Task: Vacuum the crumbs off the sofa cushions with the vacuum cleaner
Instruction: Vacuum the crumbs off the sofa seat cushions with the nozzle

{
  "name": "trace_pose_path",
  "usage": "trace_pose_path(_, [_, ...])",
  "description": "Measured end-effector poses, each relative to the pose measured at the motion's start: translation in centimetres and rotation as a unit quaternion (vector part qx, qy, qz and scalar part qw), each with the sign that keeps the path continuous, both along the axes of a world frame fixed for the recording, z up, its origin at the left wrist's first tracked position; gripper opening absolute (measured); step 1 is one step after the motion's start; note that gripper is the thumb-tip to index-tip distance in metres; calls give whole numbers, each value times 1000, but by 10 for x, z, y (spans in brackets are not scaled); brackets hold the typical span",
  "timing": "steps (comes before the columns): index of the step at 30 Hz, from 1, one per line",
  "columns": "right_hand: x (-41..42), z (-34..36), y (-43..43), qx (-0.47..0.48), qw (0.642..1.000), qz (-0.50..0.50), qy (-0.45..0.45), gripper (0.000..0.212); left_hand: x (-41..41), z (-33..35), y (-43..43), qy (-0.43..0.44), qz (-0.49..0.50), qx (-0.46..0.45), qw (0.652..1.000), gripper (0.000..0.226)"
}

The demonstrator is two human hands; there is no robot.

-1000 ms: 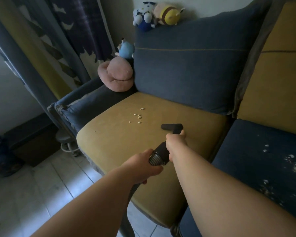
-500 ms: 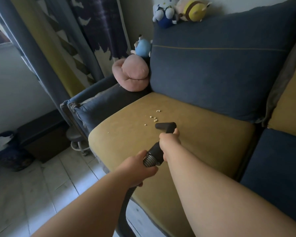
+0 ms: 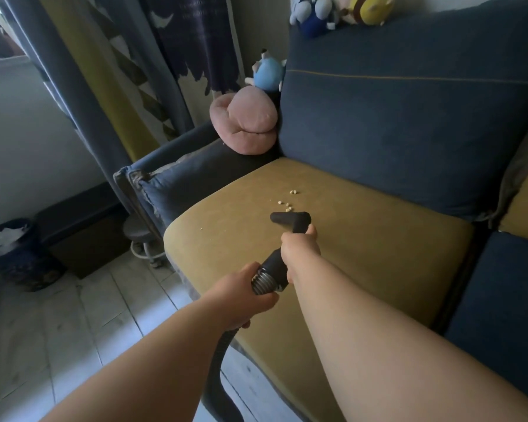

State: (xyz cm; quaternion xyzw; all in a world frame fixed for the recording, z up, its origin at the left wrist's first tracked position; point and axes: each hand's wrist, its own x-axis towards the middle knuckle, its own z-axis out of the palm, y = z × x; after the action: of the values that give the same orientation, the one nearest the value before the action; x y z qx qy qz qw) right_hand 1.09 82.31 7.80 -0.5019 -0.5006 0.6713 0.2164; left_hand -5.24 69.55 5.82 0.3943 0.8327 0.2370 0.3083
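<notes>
The black vacuum nozzle [image 3: 290, 219] lies flat on the mustard seat cushion [image 3: 363, 254], its far edge touching the nearest of a few pale crumbs [image 3: 287, 205]. Two more crumbs [image 3: 293, 192] lie further back, and a single crumb [image 3: 201, 229] sits to the left. My right hand [image 3: 301, 249] grips the black tube just behind the nozzle. Lower down, my left hand [image 3: 247, 292] holds the ribbed hose [image 3: 264, 281], which drops over the cushion's front edge to the floor.
A blue back cushion [image 3: 409, 117] rises behind the seat, with plush toys [image 3: 342, 10] on top. A pink pillow [image 3: 247, 123] and a blue plush [image 3: 267, 73] sit on the left armrest [image 3: 177, 175]. A blue seat cushion [image 3: 500, 300] adjoins on the right. A stool [image 3: 141, 239] and a bin [image 3: 9, 251] stand on the floor.
The nozzle has slid forward and left across the mustard cushion into the crumb patch; fewer crumbs show now. The view has turned left, away from the crumb-strewn blue seat cushion.
</notes>
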Motion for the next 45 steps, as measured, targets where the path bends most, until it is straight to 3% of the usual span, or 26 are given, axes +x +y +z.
trace_pose_path(9, [36, 6, 30, 8, 999, -43, 8, 63, 27, 1, 31, -17, -59, 29, 998, 33])
trace_pose_path(21, [2, -6, 30, 7, 1000, -19, 19, 67, 4, -1, 27, 1, -6, 11, 1000, 34])
trace_pose_path(28, [9, -7, 48, 9, 998, -52, 18, 62, 7, -2, 48, -7, -37, 11, 999, 38])
trace_pose_path(45, [-52, -7, 62, 13, 999, 34, 12, 67, -34, -10, 61, 20, 50, 10, 999, 34])
